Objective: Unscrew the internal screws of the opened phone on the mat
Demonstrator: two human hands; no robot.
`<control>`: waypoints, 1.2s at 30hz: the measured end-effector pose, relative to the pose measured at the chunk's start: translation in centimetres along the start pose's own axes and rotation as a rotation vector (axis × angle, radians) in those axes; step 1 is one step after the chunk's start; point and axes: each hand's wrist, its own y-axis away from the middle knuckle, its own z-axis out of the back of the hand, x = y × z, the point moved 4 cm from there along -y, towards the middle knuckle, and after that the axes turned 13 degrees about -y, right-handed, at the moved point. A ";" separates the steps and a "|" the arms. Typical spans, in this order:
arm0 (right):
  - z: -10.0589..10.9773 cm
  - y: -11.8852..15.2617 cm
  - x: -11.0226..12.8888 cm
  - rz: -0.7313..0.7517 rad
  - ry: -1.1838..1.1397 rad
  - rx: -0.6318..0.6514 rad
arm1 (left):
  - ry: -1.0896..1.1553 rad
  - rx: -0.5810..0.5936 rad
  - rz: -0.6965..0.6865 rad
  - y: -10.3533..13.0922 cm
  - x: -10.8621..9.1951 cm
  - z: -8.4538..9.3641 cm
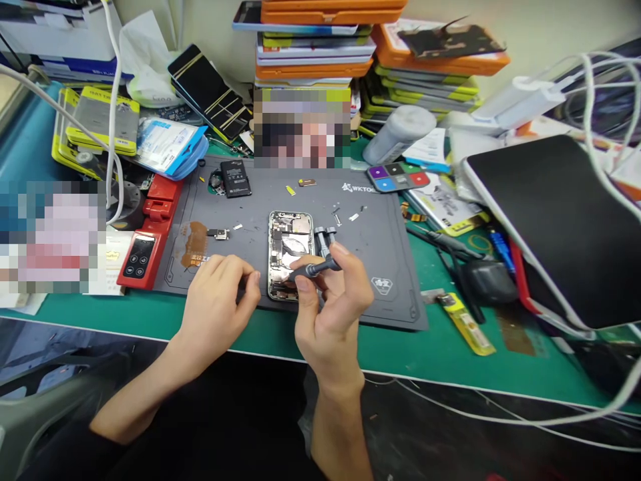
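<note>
**Driver (314,269) held over opened phone (289,230)**

Nearest, the left hand (216,294) rests by the mat's front edge, fingers curled, thumb near the index finger; whether anything is pinched there, I cannot tell. The right hand (333,300) grasps the driver between thumb and fingers, its tip end over the phone's lower part; contact is unclear. The phone lies on the grey mat (385,247), between the hands and slightly beyond them, its inner parts exposed. Two grey knobs (325,232) show just right of it. Farther left sit a small module (219,234) and a red device (139,257). Beyond lies a black battery (235,179); behind, orange boxes (320,69) are stacked.
</note>
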 end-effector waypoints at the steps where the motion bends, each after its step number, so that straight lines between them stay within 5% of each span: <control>1: 0.0 0.0 0.0 0.005 0.004 -0.006 | -0.007 -0.005 -0.007 0.0 0.0 0.0; 36: 0.2 -0.2 0.1 0.058 -0.056 -0.053 | -0.011 0.019 -0.040 0.1 -0.2 -0.2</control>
